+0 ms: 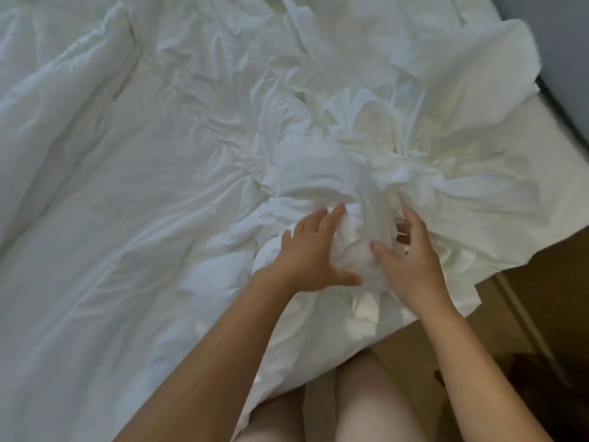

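Observation:
A rumpled white duvet (143, 193) covers the bed. Near the bed's front right corner its white cover is gathered into a bunched lump (350, 231), with loose creamy folds (446, 148) fanning out beyond it. My left hand (312, 253) lies on the left side of the lump with its fingers fairly straight and spread, the thumb along the lump's lower edge. My right hand (408, 256) is on the right side. Its thumb presses into the lump and its fingers curl round a fold of the fabric behind it.
The bed's right edge (478, 295) runs diagonally from the upper right down to my bare legs (366, 403). Brown floor (526, 298) lies to the right of the bed. A grey wall (567, 43) stands at the far right, with a dark object (541, 374) low on the floor.

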